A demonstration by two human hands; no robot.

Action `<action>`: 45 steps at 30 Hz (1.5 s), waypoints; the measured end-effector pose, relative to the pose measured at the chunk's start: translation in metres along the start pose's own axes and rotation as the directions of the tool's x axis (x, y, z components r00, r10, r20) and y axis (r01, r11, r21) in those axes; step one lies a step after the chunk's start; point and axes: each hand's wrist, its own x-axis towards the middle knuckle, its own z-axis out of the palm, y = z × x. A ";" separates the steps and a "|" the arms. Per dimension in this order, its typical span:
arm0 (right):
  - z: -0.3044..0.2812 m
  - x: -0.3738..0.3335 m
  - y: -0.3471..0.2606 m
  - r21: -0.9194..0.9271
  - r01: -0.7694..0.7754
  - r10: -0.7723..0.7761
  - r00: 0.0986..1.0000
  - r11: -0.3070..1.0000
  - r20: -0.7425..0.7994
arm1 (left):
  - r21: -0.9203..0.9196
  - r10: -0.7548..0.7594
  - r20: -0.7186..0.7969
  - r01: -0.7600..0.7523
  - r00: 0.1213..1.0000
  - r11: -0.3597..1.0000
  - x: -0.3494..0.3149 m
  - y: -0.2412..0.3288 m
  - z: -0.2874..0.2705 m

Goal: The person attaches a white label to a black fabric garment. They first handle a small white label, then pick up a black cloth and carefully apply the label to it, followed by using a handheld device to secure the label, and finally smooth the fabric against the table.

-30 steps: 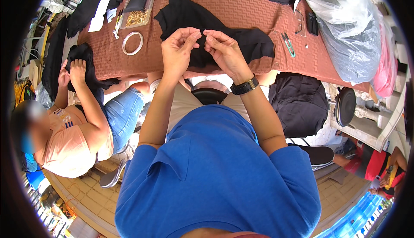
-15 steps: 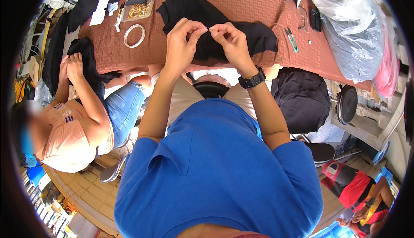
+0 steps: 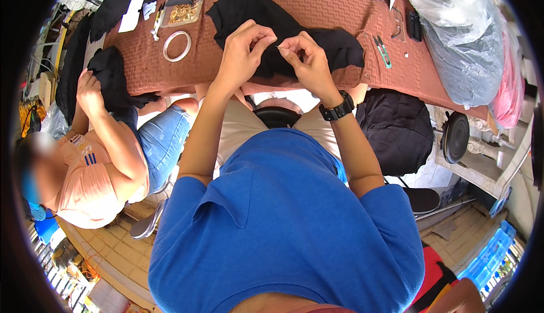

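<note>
Above a piece of black cloth (image 3: 258, 15) lying on the table, both my hands are raised with the fingertips pinched. My left hand (image 3: 245, 51) presses thumb and forefinger together, and whatever is between them is too small to make out. A short gap to the right, my right hand (image 3: 309, 59) makes the same kind of pinch; a tiny dark speck shows at its fingertips, too small to name. A black watch is on my right wrist. Behind and below my hands, the cloth spreads to the right.
The table has a brown patterned cover (image 3: 317, 1). On it are a clear box of gold-coloured pieces (image 3: 184, 13), a white ring (image 3: 177, 46), green-handled thread snips (image 3: 385, 52), eyeglasses (image 3: 398, 24) and a large plastic bag (image 3: 462, 41). At left sits a co-worker (image 3: 102, 160) with black cloth.
My hands have drawn slightly apart, the right one shifting right and down. The co-worker's hands at left have moved slightly left. A person at lower right has come nearer.
</note>
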 end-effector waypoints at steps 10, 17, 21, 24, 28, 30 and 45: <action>-0.004 -0.001 0.010 0.053 0.029 -0.028 0.999 0.998 -0.029 | -0.001 -0.029 0.083 0.029 0.996 1.000 0.004 0.007 -0.003; -0.005 0.004 0.017 0.115 0.059 -0.049 0.995 0.992 -0.083 | -0.028 -0.036 0.179 0.041 0.983 0.999 0.000 0.010 -0.003; -0.001 -0.004 0.012 0.125 -0.012 0.014 1.000 0.992 -0.018 | -0.084 -0.085 0.138 0.097 0.987 0.992 0.002 -0.001 0.000; 0.000 -0.003 0.011 0.355 -0.058 0.082 0.995 0.933 -0.051 | -0.133 -0.096 0.143 0.115 0.985 0.984 -0.001 -0.003 0.002; 0.007 -0.004 0.016 0.573 -0.114 0.202 0.975 0.811 -0.091 | -0.200 -0.156 0.075 0.168 0.985 0.965 -0.007 0.005 0.012; 0.012 -0.006 0.016 0.599 -0.107 0.216 0.970 0.793 -0.112 | -0.236 -0.170 0.008 0.167 0.985 0.957 -0.007 0.010 0.016; 0.020 -0.007 -0.006 0.721 -0.020 0.177 0.974 0.693 -0.144 | -0.322 -0.211 -0.167 0.149 0.963 0.935 -0.017 -0.001 0.038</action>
